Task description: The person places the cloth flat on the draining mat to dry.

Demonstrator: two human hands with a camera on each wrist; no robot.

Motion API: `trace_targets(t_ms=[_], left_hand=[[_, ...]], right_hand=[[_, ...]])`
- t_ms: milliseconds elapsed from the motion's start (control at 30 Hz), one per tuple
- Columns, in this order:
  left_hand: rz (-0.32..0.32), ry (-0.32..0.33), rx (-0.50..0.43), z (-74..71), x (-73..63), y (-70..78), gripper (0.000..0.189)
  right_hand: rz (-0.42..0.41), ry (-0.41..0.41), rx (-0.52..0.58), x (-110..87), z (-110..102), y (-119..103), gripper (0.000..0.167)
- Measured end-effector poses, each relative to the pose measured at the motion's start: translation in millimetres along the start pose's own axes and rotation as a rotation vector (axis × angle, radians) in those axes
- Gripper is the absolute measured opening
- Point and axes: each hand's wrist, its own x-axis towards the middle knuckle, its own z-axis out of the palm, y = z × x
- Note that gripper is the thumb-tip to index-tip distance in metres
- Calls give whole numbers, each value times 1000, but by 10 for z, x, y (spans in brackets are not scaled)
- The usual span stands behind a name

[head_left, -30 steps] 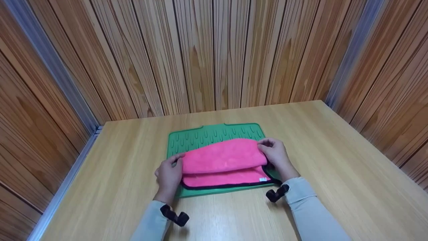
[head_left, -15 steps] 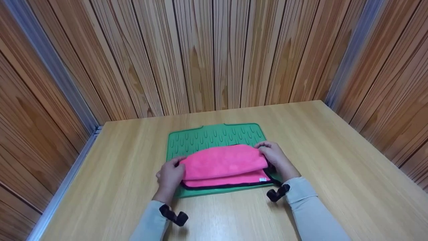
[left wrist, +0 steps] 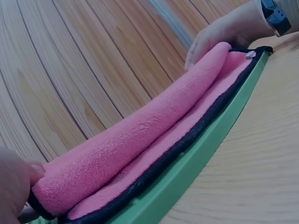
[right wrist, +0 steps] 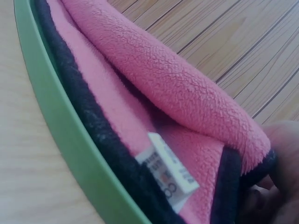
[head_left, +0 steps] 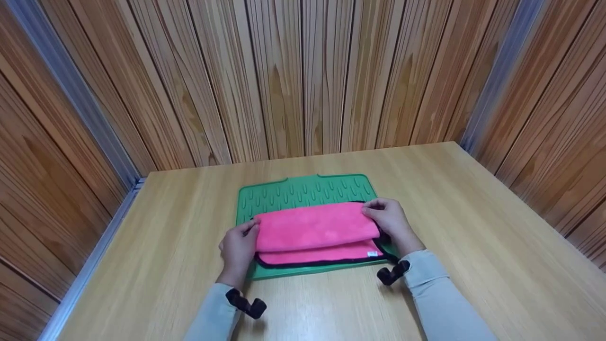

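Observation:
A pink fleecy cloth (head_left: 312,227) with black edging lies folded over itself on a green ribbed mat (head_left: 303,189). Its upper layer stops short of the near edge, so a strip of the lower layer shows, with a white tag (right wrist: 170,175) at the right corner. My left hand (head_left: 239,248) pinches the fold's left end between thumb and fingers. At the opposite end, my right hand (head_left: 390,222) pinches the far right corner. In the left wrist view the folded layer (left wrist: 126,144) bulges up like a roll between both hands.
The mat rests on a light wooden table (head_left: 189,227). Wood-plank walls (head_left: 293,85) rise behind and at both sides, with metal strips at the corners. Dark bands with small black blocks (head_left: 246,304) sit at both wrists over light sleeves.
The upper layer of the cloth dipped toward me, and its far edge now lies straighter and lower. Both hands shifted slightly and kept hold of its ends.

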Motion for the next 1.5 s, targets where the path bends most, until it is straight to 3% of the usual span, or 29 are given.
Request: trace_targets(t_ms=[167, 267, 467, 667, 767, 933, 1067, 1233, 1400, 1500], left_hand=[[5, -33, -36, -59, 19, 84, 37], [52, -52, -29, -103, 63, 159, 39], [121, -105, -19, -167, 213, 286, 43], [137, -170, -35, -188, 385, 294, 48], [139, -177, -33, -168, 494, 306, 49], [71, -192, -107, -83, 665, 311, 47], [-39, -222, -176, -13, 740, 288, 49], [-103, -269, -166, 49, 790, 261, 62], [-106, -290, -180, 86, 813, 251, 73], [-58, -280, -192, 102, 841, 244, 74]], right_hand=[[-18, 21, 7, 32, -9, -89, 22], [-11, 12, 38, 65, -31, -157, 26], [-11, -9, 68, 202, -86, -322, 34], [-38, 34, 155, 386, -79, -434, 36], [-79, 53, 134, 486, -67, -444, 33], [-126, -1, 48, 657, -22, -382, 28], [-37, -111, 53, 750, 30, -329, 35], [65, -205, -45, 795, 85, -318, 45], [66, -201, -78, 829, 126, -318, 48], [67, -170, -50, 864, 138, -317, 52]])
